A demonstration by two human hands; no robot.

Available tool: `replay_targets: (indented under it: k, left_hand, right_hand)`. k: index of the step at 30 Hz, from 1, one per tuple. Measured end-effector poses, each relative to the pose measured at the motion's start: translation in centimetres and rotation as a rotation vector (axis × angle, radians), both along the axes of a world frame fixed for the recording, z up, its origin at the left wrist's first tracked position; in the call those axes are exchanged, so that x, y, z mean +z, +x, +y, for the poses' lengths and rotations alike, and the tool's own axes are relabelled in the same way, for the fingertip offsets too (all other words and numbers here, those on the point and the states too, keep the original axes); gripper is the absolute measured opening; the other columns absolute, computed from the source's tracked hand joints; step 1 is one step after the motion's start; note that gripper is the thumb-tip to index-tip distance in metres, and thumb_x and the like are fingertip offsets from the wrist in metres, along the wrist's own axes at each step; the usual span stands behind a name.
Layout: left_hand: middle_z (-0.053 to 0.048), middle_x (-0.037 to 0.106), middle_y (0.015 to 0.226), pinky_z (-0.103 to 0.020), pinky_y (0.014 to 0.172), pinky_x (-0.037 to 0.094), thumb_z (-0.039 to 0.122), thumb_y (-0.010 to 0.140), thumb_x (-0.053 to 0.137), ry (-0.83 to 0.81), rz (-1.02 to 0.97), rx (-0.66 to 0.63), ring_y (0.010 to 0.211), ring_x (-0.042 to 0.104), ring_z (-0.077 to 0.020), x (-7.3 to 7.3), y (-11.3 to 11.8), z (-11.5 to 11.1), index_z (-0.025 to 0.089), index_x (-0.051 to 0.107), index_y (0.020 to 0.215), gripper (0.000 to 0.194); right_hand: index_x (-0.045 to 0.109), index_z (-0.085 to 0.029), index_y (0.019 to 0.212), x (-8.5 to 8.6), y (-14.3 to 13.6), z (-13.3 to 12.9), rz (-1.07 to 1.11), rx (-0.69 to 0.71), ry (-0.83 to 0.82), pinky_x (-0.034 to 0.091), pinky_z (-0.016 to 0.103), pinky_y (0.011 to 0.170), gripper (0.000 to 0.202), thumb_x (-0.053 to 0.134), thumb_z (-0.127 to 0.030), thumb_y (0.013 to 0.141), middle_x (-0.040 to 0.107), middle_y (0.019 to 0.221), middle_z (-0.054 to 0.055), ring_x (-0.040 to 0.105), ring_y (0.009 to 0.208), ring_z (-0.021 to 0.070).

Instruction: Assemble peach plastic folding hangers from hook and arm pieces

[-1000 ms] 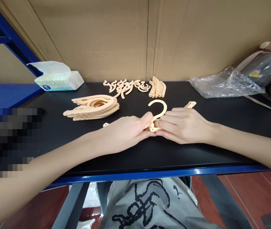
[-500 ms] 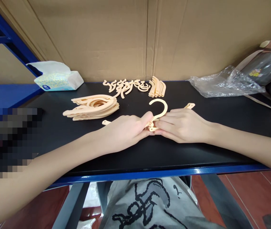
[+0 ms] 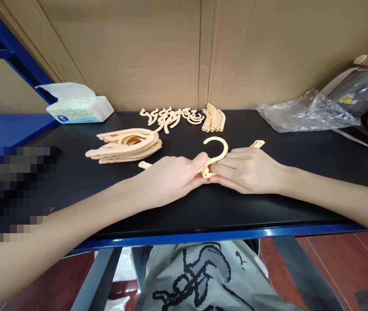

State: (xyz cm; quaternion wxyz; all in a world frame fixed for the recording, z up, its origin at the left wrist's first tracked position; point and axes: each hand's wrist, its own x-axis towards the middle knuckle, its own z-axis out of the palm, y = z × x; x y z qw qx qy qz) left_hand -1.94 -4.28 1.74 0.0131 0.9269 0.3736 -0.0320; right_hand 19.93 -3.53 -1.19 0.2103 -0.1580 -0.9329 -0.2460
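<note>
A cream plastic hanger hook [image 3: 224, 149] curves up between my two hands, its lower end at the joint of the hanger parts. My left hand [image 3: 174, 177] is closed, its thumb pressed at the base of the hook, and a hanger arm end [image 3: 144, 165] sticks out on its far side. Closed around the other hanger arm [image 3: 258, 143] is my right hand [image 3: 248, 170], with that arm's tip showing past the knuckles. The two hands nearly meet at the joint, whose inner side the fingers hide.
Stacked cream hanger pieces [image 3: 125, 147] lie left of my hands. Behind are loose small hooks [image 3: 167, 119] and a bundle of curved strips [image 3: 214, 119]. A tissue pack [image 3: 80, 110] stands back left; a clear plastic bag [image 3: 309, 114] lies right, beside a transparent bag [image 3: 348, 97].
The hook has tipped slightly lower and a little to the right. Both hands keep their hold in nearly the same place.
</note>
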Motion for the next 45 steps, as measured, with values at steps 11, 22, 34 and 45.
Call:
replay_targets:
  k: [11, 22, 34, 45]
  left_hand:
    - [-0.002, 0.067, 0.07, -0.027, 0.048, 0.031, 0.036, 0.107, 0.036, 0.053, 0.083, -0.009, 0.059, 0.067, -0.025, 0.03, 0.14, 0.01, 0.018, 0.046, 0.108, 0.021]
    - [-0.004, 0.071, 0.074, -0.029, 0.046, 0.03, 0.037, 0.108, 0.034, 0.121, 0.152, -0.025, 0.061, 0.07, -0.0265, -0.04, 0.32, -0.13, 0.015, 0.045, 0.113, 0.025]
    - [-0.005, 0.072, 0.075, -0.03, 0.046, 0.032, 0.037, 0.108, 0.034, 0.146, 0.15, -0.037, 0.06, 0.071, -0.0268, -0.23, 0.37, -0.19, 0.015, 0.045, 0.114, 0.026]
    - [-0.007, 0.074, 0.081, -0.028, 0.045, 0.032, 0.038, 0.108, 0.033, 0.127, 0.147, -0.024, 0.063, 0.073, -0.0267, -0.05, 0.44, -0.2, 0.016, 0.043, 0.112, 0.025]
  right_hand:
    - [0.066, -0.015, 0.081, -0.23, -0.3, -0.04, 0.031, -0.017, 0.081, 0.04, 0.028, 0.054, 0.035, 0.046, -0.033, 0.104, 0.07, 0.071, -0.001, 0.061, 0.06, 0.011]
    - [0.067, -0.015, 0.083, -0.48, -0.1, 0.16, 0.043, -0.002, 0.004, 0.042, 0.028, 0.056, 0.036, 0.044, -0.034, 0.105, 0.073, 0.074, 0.0, 0.061, 0.06, 0.0119]
    - [0.065, -0.017, 0.078, -0.46, -0.15, 0.23, 0.035, -0.005, -0.01, 0.042, 0.028, 0.057, 0.04, 0.042, -0.034, 0.105, 0.07, 0.068, -0.001, 0.058, 0.057, 0.0121]
    - [0.065, -0.017, 0.079, -0.4, -0.12, 0.2, 0.025, -0.01, -0.015, 0.04, 0.028, 0.057, 0.04, 0.042, -0.035, 0.105, 0.07, 0.069, -0.001, 0.056, 0.058, 0.0116]
